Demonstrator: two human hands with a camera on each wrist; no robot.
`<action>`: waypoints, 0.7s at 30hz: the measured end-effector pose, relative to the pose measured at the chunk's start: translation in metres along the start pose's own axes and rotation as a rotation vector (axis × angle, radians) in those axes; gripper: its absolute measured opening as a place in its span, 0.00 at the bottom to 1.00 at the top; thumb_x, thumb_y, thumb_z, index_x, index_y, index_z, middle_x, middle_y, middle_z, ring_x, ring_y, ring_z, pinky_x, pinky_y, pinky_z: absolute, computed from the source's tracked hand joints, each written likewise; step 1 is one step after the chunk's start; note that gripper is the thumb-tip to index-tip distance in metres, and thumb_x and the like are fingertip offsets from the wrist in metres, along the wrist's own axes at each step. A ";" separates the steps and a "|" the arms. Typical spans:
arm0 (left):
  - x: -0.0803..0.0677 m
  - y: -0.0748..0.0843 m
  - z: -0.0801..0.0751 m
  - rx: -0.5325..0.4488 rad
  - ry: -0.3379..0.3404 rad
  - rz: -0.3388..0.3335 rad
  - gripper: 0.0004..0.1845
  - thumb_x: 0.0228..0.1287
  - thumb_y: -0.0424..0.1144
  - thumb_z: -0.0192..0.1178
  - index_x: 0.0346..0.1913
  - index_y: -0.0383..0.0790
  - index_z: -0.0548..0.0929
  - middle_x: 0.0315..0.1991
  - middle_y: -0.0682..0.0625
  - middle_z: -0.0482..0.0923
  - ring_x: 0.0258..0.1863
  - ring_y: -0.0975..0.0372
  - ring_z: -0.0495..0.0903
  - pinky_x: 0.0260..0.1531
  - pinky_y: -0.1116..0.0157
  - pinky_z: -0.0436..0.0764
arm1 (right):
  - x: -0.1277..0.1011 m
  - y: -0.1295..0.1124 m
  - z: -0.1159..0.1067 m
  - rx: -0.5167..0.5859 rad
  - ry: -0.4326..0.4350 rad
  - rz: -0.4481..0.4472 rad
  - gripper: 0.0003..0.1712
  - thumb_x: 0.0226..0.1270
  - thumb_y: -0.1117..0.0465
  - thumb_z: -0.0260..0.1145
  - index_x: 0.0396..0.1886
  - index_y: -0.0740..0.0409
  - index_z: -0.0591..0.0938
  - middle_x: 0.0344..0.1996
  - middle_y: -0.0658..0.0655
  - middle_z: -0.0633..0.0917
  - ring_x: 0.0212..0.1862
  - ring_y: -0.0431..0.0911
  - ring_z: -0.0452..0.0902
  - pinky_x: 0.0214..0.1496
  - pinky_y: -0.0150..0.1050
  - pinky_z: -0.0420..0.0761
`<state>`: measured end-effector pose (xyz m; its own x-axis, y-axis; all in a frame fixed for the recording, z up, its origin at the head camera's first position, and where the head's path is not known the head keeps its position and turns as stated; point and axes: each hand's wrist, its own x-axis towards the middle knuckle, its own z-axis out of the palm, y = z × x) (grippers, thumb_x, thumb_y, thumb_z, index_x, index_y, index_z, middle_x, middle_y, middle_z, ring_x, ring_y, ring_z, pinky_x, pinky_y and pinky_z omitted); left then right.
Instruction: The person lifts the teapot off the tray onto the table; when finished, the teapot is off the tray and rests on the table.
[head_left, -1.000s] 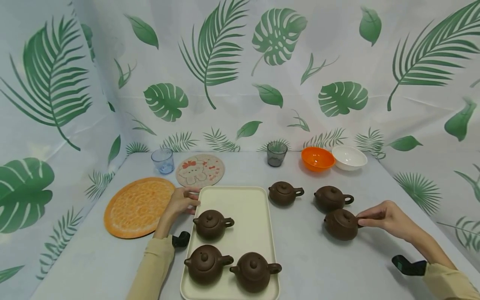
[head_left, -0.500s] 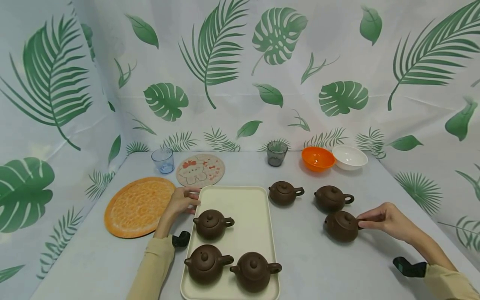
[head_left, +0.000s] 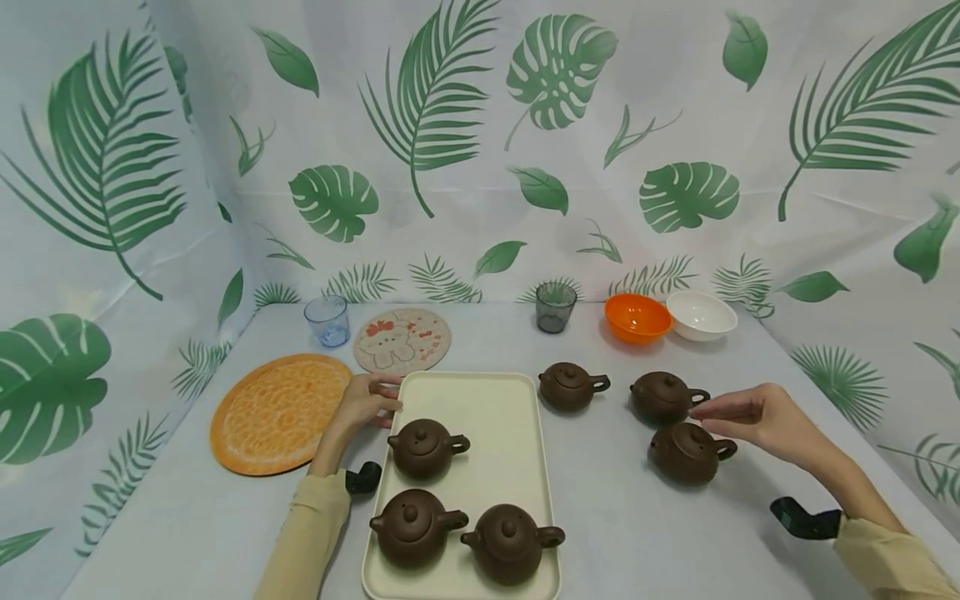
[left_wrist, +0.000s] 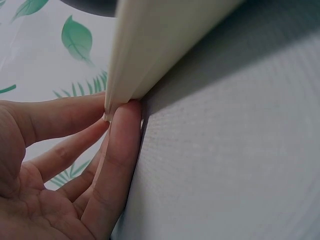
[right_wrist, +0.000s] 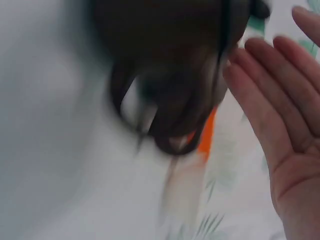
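- Lying farthest left: a round orange mat (head_left: 277, 417), just beside the left hand (head_left: 365, 402).
- Left hand: thumb and fingers pinch the left rim of the cream tray (head_left: 487, 398).
- On the tray: three dark-brown teapots (head_left: 412, 533), upright, spouts leftward.
- Right of the tray: a lone teapot (head_left: 566, 388), then a back teapot (head_left: 660, 400) near a front teapot (head_left: 682, 458).
- Right hand (head_left: 768, 425): fingers straight, holding nothing, fingertips close above the front teapot.
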<state>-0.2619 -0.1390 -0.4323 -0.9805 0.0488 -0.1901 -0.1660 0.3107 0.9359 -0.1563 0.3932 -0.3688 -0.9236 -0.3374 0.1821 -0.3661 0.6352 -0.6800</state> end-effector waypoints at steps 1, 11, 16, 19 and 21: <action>0.000 0.000 0.000 0.001 0.001 0.001 0.22 0.54 0.24 0.64 0.55 0.31 0.79 0.39 0.39 0.80 0.27 0.59 0.81 0.22 0.62 0.85 | 0.005 -0.008 0.004 -0.010 0.015 0.002 0.10 0.59 0.68 0.69 0.42 0.65 0.87 0.36 0.48 0.89 0.39 0.31 0.82 0.36 0.27 0.83; 0.000 -0.001 -0.001 -0.012 -0.015 0.019 0.23 0.55 0.23 0.63 0.57 0.30 0.78 0.41 0.36 0.80 0.27 0.59 0.81 0.24 0.61 0.85 | 0.072 -0.073 0.067 0.104 -0.112 -0.153 0.13 0.59 0.64 0.70 0.43 0.66 0.87 0.37 0.60 0.88 0.40 0.37 0.84 0.40 0.31 0.84; 0.000 -0.001 -0.001 -0.010 -0.017 0.025 0.23 0.55 0.23 0.64 0.57 0.30 0.78 0.40 0.37 0.80 0.27 0.59 0.81 0.24 0.61 0.85 | 0.098 -0.095 0.103 0.133 -0.174 -0.205 0.15 0.59 0.62 0.71 0.43 0.66 0.86 0.38 0.63 0.88 0.41 0.41 0.85 0.42 0.32 0.85; -0.001 0.000 -0.001 -0.009 -0.015 0.023 0.23 0.54 0.23 0.64 0.56 0.30 0.78 0.40 0.37 0.80 0.27 0.59 0.81 0.23 0.61 0.85 | 0.109 -0.104 0.123 0.154 -0.165 -0.229 0.14 0.57 0.62 0.72 0.41 0.66 0.87 0.37 0.62 0.88 0.39 0.42 0.85 0.40 0.33 0.85; -0.001 0.001 -0.001 -0.006 -0.010 0.021 0.23 0.54 0.23 0.64 0.56 0.30 0.78 0.40 0.37 0.80 0.27 0.59 0.81 0.23 0.61 0.85 | 0.115 -0.109 0.135 0.160 -0.158 -0.231 0.15 0.57 0.61 0.73 0.40 0.67 0.87 0.36 0.60 0.88 0.38 0.42 0.86 0.39 0.32 0.85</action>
<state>-0.2609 -0.1394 -0.4314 -0.9828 0.0649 -0.1730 -0.1456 0.3041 0.9415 -0.2074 0.1916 -0.3695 -0.7844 -0.5717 0.2405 -0.5299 0.4162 -0.7389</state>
